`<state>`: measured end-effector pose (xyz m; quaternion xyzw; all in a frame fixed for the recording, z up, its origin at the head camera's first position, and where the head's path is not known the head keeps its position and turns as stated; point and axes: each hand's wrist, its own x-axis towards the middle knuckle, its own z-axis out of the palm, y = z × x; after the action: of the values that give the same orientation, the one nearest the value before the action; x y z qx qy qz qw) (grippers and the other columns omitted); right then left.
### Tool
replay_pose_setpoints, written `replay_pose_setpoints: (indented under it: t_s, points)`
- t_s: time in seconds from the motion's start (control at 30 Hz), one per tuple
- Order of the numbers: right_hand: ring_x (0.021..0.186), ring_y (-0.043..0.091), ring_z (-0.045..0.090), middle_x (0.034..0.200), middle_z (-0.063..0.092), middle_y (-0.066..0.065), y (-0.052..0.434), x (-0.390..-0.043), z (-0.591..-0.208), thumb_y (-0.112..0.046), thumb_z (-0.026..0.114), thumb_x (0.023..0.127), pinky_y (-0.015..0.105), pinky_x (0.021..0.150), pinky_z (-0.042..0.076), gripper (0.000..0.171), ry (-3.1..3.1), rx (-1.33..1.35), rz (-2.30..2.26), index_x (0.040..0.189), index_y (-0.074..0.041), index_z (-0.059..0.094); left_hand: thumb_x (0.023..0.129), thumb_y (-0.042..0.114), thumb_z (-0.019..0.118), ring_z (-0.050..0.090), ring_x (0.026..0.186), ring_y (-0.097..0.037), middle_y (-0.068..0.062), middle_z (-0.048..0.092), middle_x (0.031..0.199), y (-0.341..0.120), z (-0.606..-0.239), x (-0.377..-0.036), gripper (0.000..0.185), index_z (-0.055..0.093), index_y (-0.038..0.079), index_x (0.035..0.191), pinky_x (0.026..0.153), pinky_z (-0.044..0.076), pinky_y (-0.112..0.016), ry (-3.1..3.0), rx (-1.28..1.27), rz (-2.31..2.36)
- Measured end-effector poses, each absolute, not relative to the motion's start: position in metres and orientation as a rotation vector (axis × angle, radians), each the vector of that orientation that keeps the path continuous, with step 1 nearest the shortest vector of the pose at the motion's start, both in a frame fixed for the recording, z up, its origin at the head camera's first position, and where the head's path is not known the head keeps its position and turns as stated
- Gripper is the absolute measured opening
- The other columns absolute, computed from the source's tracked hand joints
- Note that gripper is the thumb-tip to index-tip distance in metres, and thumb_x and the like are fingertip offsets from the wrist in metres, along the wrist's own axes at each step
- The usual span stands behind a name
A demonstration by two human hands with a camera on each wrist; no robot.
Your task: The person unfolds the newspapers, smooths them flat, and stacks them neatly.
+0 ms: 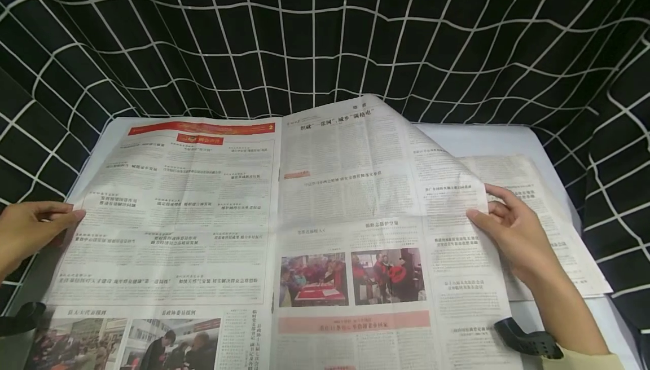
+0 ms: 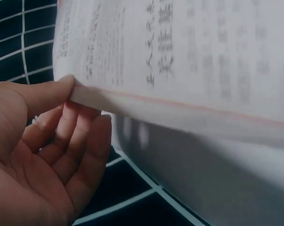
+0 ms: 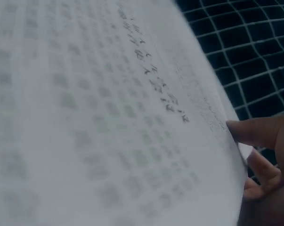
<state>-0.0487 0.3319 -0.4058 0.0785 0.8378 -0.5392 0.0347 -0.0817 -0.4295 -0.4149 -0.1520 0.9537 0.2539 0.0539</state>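
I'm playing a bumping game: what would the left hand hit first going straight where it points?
The open newspaper, whose edge the left hand pinches; depth makes over or under hard to tell.

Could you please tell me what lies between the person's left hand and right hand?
In the head view, an open newspaper spans the stretch between the left hand and the right hand, each pinching one side edge.

We see black cloth (image 1: 337,30), crossed by white grid lines, hanging behind and along both sides of 1 white table (image 1: 490,140), and toward the table's right edge we find separate printed newspaper sheets (image 1: 561,232) lying flat.
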Motion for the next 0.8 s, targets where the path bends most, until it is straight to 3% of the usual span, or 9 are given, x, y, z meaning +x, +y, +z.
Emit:
replay_pose_setpoints:
  t_s: [0.1, 0.3, 0.6, 0.8]
  points:
    - [0.078, 0.003, 0.076, 0.099, 0.072, -0.016, 0.334, -0.047, -0.398, -0.01, 0.072, 0.101, 0.023, 0.061, 0.061, 0.065, 2.618, 0.184, -1.684, 0.158, -0.016, 0.043, 0.105, 0.013, 0.064, 0.066, 0.069, -0.021, -0.043, 0.064, 0.112, -0.433, -0.418, -0.081, 0.046, 0.055, -0.024, 0.132, 0.052, 0.051, -0.022, 2.894, -0.481, 0.787]
    - [0.076, 0.001, 0.071, 0.095, 0.066, -0.015, 0.322, -0.043, -0.393, -0.009, 0.073, 0.1, 0.023, 0.06, 0.06, 0.068, 2.792, 0.123, -1.466, 0.16, -0.008, 0.041, 0.104, 0.011, 0.064, 0.065, 0.064, -0.018, -0.042, 0.065, 0.106, -0.437, -0.419, -0.079, 0.044, 0.056, -0.025, 0.129, 0.049, 0.049, -0.019, 2.929, -0.479, 0.788]
    - [0.072, 0.008, 0.071, 0.107, 0.067, 0.02, 0.316, -0.05, -0.429, -0.015, 0.069, 0.102, 0.031, 0.059, 0.061, 0.074, 2.761, 0.133, -1.306, 0.164, -0.003, 0.03, 0.099, 0.007, 0.066, 0.062, 0.062, -0.028, -0.039, 0.065, 0.094, -0.417, -0.413, -0.076, 0.04, 0.06, -0.026, 0.119, 0.046, 0.044, -0.026, 3.066, -0.482, 0.616]
    - [0.07, 0.009, 0.069, 0.11, 0.07, 0.025, 0.318, -0.058, -0.452, -0.023, 0.065, 0.106, 0.028, 0.058, 0.057, 0.072, 2.793, 0.142, -1.244, 0.162, 0.005, 0.03, 0.098, 0.008, 0.067, 0.063, 0.064, -0.036, -0.04, 0.065, 0.096, -0.402, -0.41, -0.074, 0.036, 0.063, -0.023, 0.116, 0.049, 0.04, -0.029, 3.169, -0.518, 0.512]
